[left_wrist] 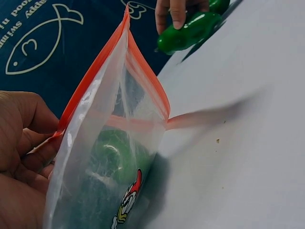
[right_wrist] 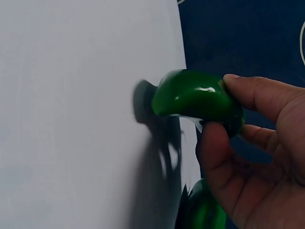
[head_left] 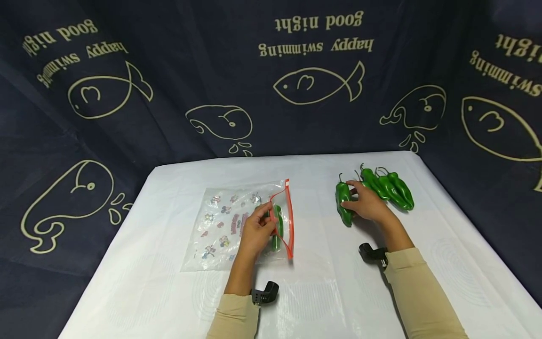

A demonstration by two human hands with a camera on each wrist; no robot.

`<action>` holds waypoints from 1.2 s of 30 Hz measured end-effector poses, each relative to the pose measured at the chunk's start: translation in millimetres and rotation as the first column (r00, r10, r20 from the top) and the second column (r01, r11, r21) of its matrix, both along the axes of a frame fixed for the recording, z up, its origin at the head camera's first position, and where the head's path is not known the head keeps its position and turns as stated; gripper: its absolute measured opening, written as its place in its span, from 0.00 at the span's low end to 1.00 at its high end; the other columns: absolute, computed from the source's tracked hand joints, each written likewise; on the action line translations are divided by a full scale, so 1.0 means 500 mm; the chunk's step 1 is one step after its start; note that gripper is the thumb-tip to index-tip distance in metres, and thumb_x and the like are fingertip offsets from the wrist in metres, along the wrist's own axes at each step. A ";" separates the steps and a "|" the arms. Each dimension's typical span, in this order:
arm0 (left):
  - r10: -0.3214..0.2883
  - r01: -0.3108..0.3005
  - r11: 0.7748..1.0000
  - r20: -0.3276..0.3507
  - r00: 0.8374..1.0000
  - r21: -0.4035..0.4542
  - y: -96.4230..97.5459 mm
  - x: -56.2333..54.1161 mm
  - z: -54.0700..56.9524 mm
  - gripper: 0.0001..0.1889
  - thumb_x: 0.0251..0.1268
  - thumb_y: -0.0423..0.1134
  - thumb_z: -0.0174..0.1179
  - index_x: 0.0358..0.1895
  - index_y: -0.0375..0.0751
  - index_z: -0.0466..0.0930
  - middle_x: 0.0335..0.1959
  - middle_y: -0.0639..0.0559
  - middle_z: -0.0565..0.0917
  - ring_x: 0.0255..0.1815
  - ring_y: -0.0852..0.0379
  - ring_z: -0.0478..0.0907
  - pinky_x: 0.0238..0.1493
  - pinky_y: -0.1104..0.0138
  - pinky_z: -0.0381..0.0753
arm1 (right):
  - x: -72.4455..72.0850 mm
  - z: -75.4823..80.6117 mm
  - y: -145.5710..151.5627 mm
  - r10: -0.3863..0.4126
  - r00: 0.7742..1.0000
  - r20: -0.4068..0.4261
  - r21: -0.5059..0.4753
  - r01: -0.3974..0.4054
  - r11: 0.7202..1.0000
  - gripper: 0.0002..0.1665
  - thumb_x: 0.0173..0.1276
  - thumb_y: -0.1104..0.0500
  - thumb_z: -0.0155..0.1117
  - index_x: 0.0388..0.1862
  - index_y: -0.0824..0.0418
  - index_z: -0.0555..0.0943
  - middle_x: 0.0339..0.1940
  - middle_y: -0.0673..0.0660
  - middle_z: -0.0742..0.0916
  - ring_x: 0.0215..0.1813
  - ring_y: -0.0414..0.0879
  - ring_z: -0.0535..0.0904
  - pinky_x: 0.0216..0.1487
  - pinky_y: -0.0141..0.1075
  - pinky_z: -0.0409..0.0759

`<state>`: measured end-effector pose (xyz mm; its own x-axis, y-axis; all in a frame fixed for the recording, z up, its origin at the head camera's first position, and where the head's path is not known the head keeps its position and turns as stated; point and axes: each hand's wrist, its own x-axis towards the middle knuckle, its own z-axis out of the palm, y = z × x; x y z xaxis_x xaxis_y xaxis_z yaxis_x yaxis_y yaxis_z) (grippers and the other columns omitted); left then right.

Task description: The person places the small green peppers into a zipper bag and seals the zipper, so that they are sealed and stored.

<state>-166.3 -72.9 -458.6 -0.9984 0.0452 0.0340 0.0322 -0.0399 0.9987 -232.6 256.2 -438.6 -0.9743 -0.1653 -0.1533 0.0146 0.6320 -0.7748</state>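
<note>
My left hand [head_left: 256, 230] pinches the red-edged mouth of a clear printed zip bag [head_left: 220, 226], holding that side up so the mouth gapes to the right. Inside the bag lies a green pepper [left_wrist: 114, 152], seen through the plastic. At the right, my right hand [head_left: 367, 202] grips another green pepper [right_wrist: 198, 95] between thumb and fingers, its stem pointing toward the back of the table. In the right wrist view this pepper casts a shadow on the white surface beneath it. Several more green peppers [head_left: 391, 188] lie just beyond the right hand.
A white cloth [head_left: 313, 282] covers the table. Behind it hangs a dark blue curtain [head_left: 169, 47] with fish, whales and lettering. Each wrist wears a black camera, one on the left wrist [head_left: 266, 293] and one on the right wrist [head_left: 372, 254].
</note>
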 end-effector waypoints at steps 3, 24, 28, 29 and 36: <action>0.002 -0.002 1.000 0.002 1.000 -0.007 -0.001 0.001 0.001 0.29 0.61 0.19 0.54 0.69 0.30 0.70 0.69 0.41 0.70 0.43 0.55 0.78 0.34 0.73 0.83 | 0.005 0.005 -0.005 0.009 1.000 -0.003 -0.033 -0.009 0.999 0.47 0.67 0.61 0.67 0.78 0.66 0.53 0.65 0.75 0.69 0.37 0.53 0.83 0.35 0.45 0.86; 0.006 -0.006 1.000 0.014 1.000 -0.005 0.000 0.001 0.003 0.29 0.62 0.19 0.55 0.69 0.30 0.70 0.68 0.36 0.70 0.42 0.56 0.78 0.32 0.74 0.83 | 0.018 -0.006 -0.067 0.073 0.995 -0.074 -0.249 -0.089 0.964 0.46 0.70 0.67 0.63 0.78 0.62 0.49 0.65 0.72 0.68 0.42 0.56 0.83 0.36 0.48 0.87; 0.013 -0.012 1.000 0.005 1.000 -0.025 0.001 0.001 0.001 0.29 0.62 0.20 0.55 0.69 0.31 0.70 0.68 0.40 0.71 0.42 0.57 0.78 0.33 0.73 0.84 | 0.025 -0.001 -0.080 0.065 0.994 -0.088 -0.285 -0.088 0.954 0.46 0.69 0.67 0.63 0.78 0.61 0.49 0.64 0.71 0.68 0.39 0.54 0.82 0.36 0.50 0.86; 0.013 -0.013 1.000 0.003 1.000 -0.027 0.001 0.001 0.001 0.29 0.62 0.20 0.55 0.69 0.32 0.70 0.68 0.40 0.71 0.42 0.57 0.78 0.34 0.73 0.84 | 0.026 0.000 -0.083 0.061 0.994 -0.091 -0.297 -0.085 0.951 0.46 0.69 0.67 0.63 0.78 0.61 0.49 0.64 0.71 0.68 0.39 0.53 0.82 0.37 0.51 0.86; 0.009 -0.010 1.000 -0.010 1.000 -0.019 0.000 0.001 0.001 0.29 0.61 0.19 0.54 0.68 0.33 0.72 0.68 0.40 0.71 0.42 0.57 0.78 0.33 0.73 0.83 | 0.027 -0.004 -0.107 0.034 0.991 -0.127 -0.349 -0.077 0.934 0.48 0.69 0.67 0.63 0.79 0.59 0.47 0.64 0.70 0.68 0.39 0.53 0.82 0.38 0.53 0.86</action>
<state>-165.6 -72.8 -458.1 -0.9984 0.0364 0.0430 0.0423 -0.0206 0.9989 -219.1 202.9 -440.6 -0.9694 -0.2423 0.0393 -0.1169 0.3149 -0.9419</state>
